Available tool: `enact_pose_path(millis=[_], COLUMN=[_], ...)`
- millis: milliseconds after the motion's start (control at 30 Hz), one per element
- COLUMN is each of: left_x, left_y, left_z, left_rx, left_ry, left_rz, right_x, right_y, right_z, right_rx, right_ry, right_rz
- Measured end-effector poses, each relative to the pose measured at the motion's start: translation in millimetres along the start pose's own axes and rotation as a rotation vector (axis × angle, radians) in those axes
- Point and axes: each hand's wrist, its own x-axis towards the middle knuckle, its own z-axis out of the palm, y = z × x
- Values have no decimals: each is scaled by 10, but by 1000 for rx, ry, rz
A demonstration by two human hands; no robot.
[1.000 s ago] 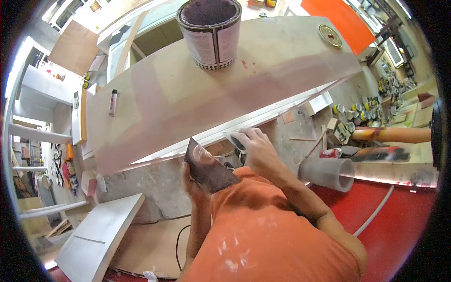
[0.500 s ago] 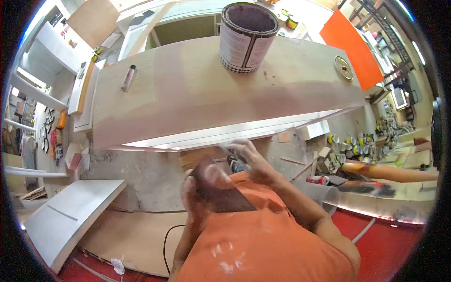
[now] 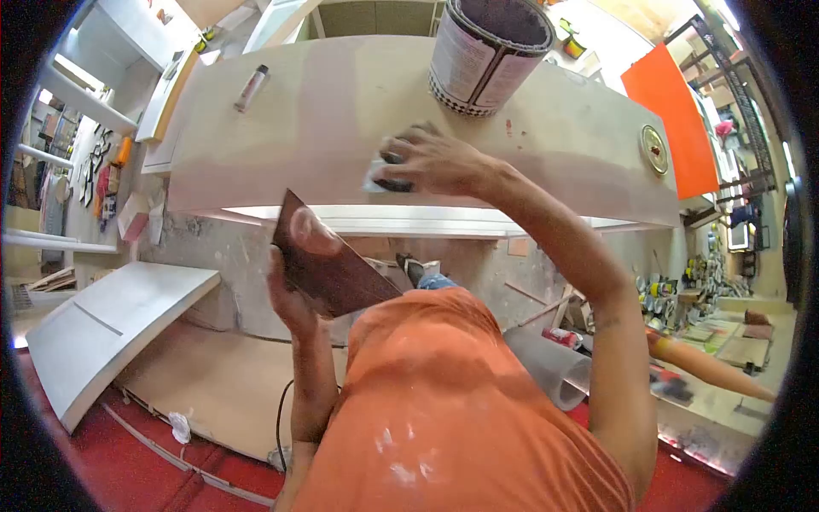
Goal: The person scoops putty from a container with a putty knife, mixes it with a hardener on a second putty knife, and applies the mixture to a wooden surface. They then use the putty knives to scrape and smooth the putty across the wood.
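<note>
My left hand [image 3: 288, 297] grips a dark brown flat board [image 3: 333, 277], tilted in front of my shirt. A pinkish blob of putty [image 3: 312, 232] sits on the board near its upper corner. My right hand [image 3: 431, 160] is over the front part of the pale wooden panel [image 3: 256, 162], fingers curled round a putty spreader [image 3: 374, 177]. The spreader's pale edge points left and is blurred, so whether it touches the panel is hard to tell. Pinkish smears cross the panel's surface.
On the panel stand an open putty can [image 3: 482, 68], a small tube [image 3: 251, 89] and a round metal lid [image 3: 654, 150]. A curved white panel [image 3: 128, 320] lies at lower left. A clear plastic roll [image 3: 550, 367] and several cans [image 3: 661, 290] are to the right.
My right hand has moved from beside the board up and forward over the panel, with the spreader. My left hand has shifted left with the board. The view has tilted down slightly.
</note>
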Motion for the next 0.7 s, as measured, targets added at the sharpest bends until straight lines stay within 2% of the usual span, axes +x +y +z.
enact_pose_path(millis=[33, 67, 233, 433, 500, 600, 700], left_x=[33, 53, 58, 100, 153, 217, 316], left_y=[8, 0, -107, -309, -374, -470, -583], left_z=[72, 111, 128, 150, 237, 189, 225], left_rx=[-81, -50, -63, -179, -104, -64, -92], left_ry=[-73, 21, 36, 113, 262, 188, 235], left_rz=[-8, 26, 82, 18, 12, -16, -69], right_x=[74, 91, -439, -1126, -1320, -1640, -1841], right_y=[76, 122, 251, 442, 503, 627, 682], right_z=[72, 102, -53, -347, -431, -496, -682], right_rx=[-23, -49, -15, 41, 49, 68, 58], right_ry=[-14, -26, -146, -337, -377, -428, -534], right_rz=[-68, -138, -214, -142, -119, -82, -24])
